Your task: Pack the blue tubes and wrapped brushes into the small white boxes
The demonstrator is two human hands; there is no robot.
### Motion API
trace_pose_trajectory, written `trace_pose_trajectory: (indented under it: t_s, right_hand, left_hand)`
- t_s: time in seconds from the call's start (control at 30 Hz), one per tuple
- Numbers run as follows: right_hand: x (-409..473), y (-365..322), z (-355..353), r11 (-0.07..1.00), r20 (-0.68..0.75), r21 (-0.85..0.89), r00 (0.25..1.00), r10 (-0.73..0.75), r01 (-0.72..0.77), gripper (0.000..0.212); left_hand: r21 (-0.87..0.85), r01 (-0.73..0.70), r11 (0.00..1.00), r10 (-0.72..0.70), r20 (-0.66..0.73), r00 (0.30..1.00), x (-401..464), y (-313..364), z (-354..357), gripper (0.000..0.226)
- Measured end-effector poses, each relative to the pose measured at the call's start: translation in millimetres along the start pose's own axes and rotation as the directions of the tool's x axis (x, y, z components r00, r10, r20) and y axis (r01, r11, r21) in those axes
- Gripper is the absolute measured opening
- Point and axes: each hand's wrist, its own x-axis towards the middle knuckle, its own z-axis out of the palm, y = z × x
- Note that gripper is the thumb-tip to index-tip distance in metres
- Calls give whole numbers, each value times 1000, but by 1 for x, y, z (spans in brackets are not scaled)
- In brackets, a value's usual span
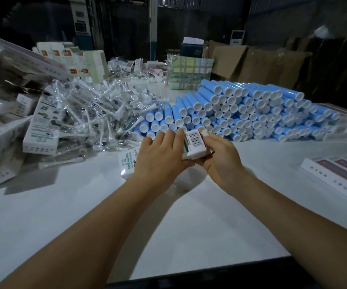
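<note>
Dim warehouse room: brown corrugated cardboard cartons (258, 63) stacked along far right wall.
Broad white smooth tabletop (80, 205), spanning foreground.
Large stack of blue cylindrical tubes with white end caps (243, 113), lying on table, centre right.
Loose heap of clear-wrapped white brush heads (97, 115), left of tubes, touching them.
Printed white cardboard boxes (41, 134), piled far left.
Flat white-and-red packs (341, 174), right edge.
Small white box with barcode label (195, 144), raised just before tube stack.
Left hand (160, 159), fingers curled round box.
Right hand (220, 155), fingers curled round box's other side.
</note>
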Motion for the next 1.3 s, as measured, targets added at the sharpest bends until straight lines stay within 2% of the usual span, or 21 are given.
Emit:
trace_pose_trajectory:
  t_s: [0.23, 0.37, 0.53, 0.63, 0.7, 0.77, 0.83, 0.9, 1.0, 1.07, 1.1, 1.13, 1.17, 1.2, 1.23, 1.27, 1.3]
  right_hand:
    - [-2, 0, 1, 1000, -116, -22, 993, 14, -17, 29]
    - [-1, 3, 2, 999, -175, -39, 984, -22, 15, 27]
    - [-2, 6, 4, 988, -151, -120, 982, -112, 95, 31]
    - [-6, 8, 5, 933, -147, -323, 965, -217, 160, 31]
    - [-12, 9, 8, 799, -55, -563, 955, -290, 210, 56]
    - [-16, 9, 11, 716, 29, -656, 957, -290, 237, 74]
    - [-17, 11, 12, 728, 26, -659, 973, -230, 190, 81]
    - [-14, 12, 12, 805, -15, -584, 990, -141, 106, 80]
    - [-10, 8, 12, 924, -25, -378, 996, -82, 66, 52]
    - [-9, 3, 10, 953, -43, -277, 989, -142, 125, 40]
    - [-8, 1, 8, 948, -61, -279, 982, -176, 153, 35]
    - [-7, -1, 6, 940, -72, -294, 977, -201, 172, 31]
    - [-7, -1, 5, 930, -83, -319, 972, -218, 181, 29]
    - [-8, -1, 4, 923, -84, -339, 971, -225, 184, 27]
    - [-9, 0, 3, 910, -67, -368, 970, -232, 192, 26]
    - [-11, 2, 4, 890, -25, -405, 971, -239, 209, 26]
    - [-13, 4, 6, 865, 36, -442, 968, -249, 239, 31]
  left_hand:
    - [130, -77, 988, 76, 15, 997, -3, 6, -3, 79]
    - [86, -73, 994, 72, 19, 997, -3, 9, -3, 80]
    - [24, -23, 999, 23, 14, 1000, -2, 7, -6, 84]
    - [15, -26, 1000, 27, -7, 1000, -3, 10, -10, 83]
    - [24, -34, 999, 34, -12, 999, -4, 12, -11, 85]
    - [37, -62, 997, 62, 9, 998, -4, 12, -11, 87]
    - [65, -78, 995, 76, 25, 997, -5, 9, -9, 86]
    - [90, -69, 994, 65, 44, 997, -5, 6, -6, 85]
    - [62, -27, 998, 25, 42, 999, -1, 5, -4, 81]
    - [-30, 24, 999, -24, 9, 1000, 5, 2, -8, 80]
    - [-129, 71, 989, -74, -18, 997, 7, -1, -10, 78]
    - [-272, 122, 955, -139, -45, 989, 10, -5, -13, 77]
    - [-458, 165, 874, -219, -67, 974, 11, -8, -18, 73]
    - [-667, 186, 721, -309, -70, 948, 13, -11, -23, 69]
    - [-851, 177, 494, -407, -46, 912, 14, -14, -28, 69]
    - [-952, 171, 256, -506, 19, 862, 15, -17, -32, 75]
    - [-980, 194, 47, -592, 130, 795, 17, -19, -35, 82]
